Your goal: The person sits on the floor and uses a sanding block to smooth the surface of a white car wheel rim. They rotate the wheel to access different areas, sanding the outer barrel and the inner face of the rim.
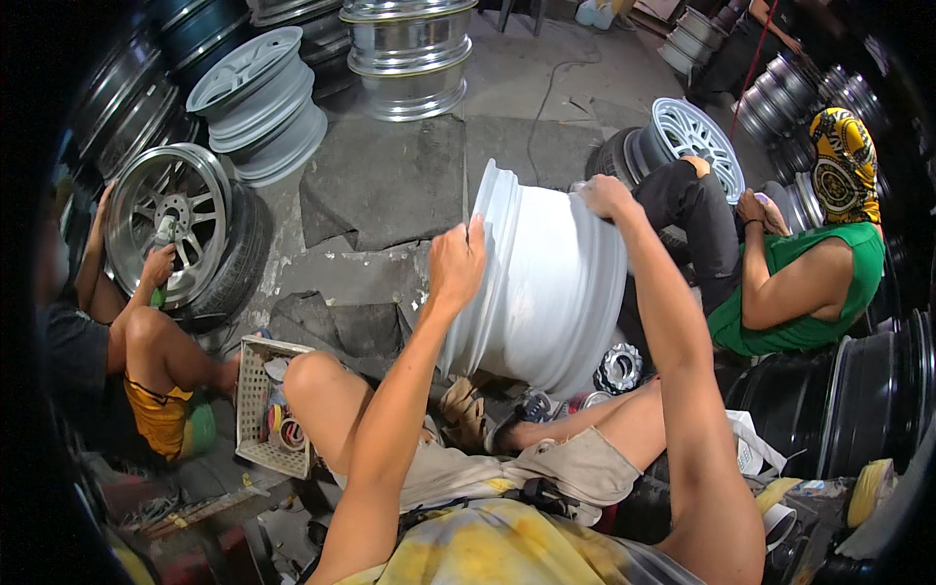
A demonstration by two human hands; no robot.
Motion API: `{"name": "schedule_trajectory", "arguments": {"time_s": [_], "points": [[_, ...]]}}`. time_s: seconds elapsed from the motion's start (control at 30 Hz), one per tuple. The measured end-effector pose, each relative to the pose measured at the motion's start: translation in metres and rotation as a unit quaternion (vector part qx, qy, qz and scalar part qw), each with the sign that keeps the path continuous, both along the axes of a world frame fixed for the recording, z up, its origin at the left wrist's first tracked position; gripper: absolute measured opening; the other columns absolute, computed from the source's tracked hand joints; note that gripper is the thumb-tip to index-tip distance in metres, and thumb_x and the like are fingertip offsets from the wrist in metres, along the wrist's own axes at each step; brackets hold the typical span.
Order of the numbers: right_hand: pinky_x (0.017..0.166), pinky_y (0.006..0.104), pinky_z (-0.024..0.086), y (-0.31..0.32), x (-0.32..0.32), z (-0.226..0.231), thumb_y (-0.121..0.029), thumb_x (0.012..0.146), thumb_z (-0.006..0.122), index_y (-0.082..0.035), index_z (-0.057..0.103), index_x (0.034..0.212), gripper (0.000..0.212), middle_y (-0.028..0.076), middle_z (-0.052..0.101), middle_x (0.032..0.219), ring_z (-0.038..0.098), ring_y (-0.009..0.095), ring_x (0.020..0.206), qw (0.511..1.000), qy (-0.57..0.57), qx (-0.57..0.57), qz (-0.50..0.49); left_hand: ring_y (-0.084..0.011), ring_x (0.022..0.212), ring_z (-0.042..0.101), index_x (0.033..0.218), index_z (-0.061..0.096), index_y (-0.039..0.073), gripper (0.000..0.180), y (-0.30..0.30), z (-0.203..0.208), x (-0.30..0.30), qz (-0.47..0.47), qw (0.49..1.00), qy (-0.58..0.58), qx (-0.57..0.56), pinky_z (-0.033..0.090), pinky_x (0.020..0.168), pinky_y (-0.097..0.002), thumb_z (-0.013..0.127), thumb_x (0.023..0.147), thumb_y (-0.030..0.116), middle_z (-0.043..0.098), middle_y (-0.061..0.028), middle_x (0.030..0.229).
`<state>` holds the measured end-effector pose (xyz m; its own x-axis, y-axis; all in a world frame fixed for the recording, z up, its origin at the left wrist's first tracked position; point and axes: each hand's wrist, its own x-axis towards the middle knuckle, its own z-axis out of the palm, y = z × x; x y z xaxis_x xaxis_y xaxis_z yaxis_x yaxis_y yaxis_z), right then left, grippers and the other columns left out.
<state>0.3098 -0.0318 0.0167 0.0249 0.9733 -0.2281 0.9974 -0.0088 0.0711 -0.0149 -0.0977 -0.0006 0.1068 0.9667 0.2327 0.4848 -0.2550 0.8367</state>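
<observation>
A pale grey-white wheel rim (546, 273) stands on its edge between my knees, its barrel turned up toward me. My left hand (456, 265) is closed round the left lip of the rim, fingers over the edge. At the far right lip, my right hand (608, 197) has its fingers curled on the edge. Something small and pale shows by its fingertips, too unclear to name. The rim's lower side is partly hidden by my legs.
To the left, a person works with a power tool (166, 230) on a wheel with a tyre (234, 263). A plastic basket (250, 400) holding tape rolls sits by my left knee. Another person in a green top (809, 283) sits right, near a spoked wheel (697, 146). Stacked rims (408, 58) stand behind.
</observation>
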Motion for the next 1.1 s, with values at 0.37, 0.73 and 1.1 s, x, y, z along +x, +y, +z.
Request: {"name": "schedule_trajectory", "arguments": {"time_s": [0.37, 0.73, 1.1], "points": [[0.11, 0.0618, 0.032, -0.116, -0.098, -0.005, -0.024, 0.098, 0.054, -0.01, 0.067, 0.124, 0.032, 0.011, 0.063, 0.128, 0.053, 0.031, 0.129, 0.944, -0.065, 0.319, 0.047, -0.0544, 0.082, 0.062, 0.075, 0.065, -0.008, 0.057, -0.001, -0.01, -0.015, 0.03, 0.999, -0.004, -0.012, 0.046, 0.076, -0.0602, 0.046, 0.103, 0.038, 0.063, -0.0346, 0.081], [0.112, 0.0551, 0.032, -0.145, -0.222, -0.039, -0.026, 0.099, 0.053, -0.005, 0.064, 0.129, 0.038, 0.011, 0.056, 0.143, 0.049, 0.033, 0.134, 0.897, 0.08, 0.427, 0.082, -0.0546, 0.082, 0.062, 0.076, 0.065, -0.008, 0.062, 0.06, -0.021, -0.014, 0.067, 0.997, 0.003, 0.031, 0.045, 0.074, -0.0598, 0.043, 0.104, 0.042, 0.063, -0.0351, 0.083], [0.089, 0.0544, 0.05, 0.028, -0.126, -0.03, -0.042, 0.097, 0.05, 0.004, 0.072, 0.097, 0.051, 0.026, 0.071, 0.101, 0.068, 0.045, 0.099, 0.942, 0.222, 0.168, -0.185, -0.0546, 0.086, 0.062, 0.077, 0.065, -0.009, 0.064, 0.011, -0.002, -0.001, -0.011, 1.0, -0.016, -0.014, 0.045, 0.078, -0.06, 0.04, 0.105, 0.042, 0.062, -0.0375, 0.084]]}}
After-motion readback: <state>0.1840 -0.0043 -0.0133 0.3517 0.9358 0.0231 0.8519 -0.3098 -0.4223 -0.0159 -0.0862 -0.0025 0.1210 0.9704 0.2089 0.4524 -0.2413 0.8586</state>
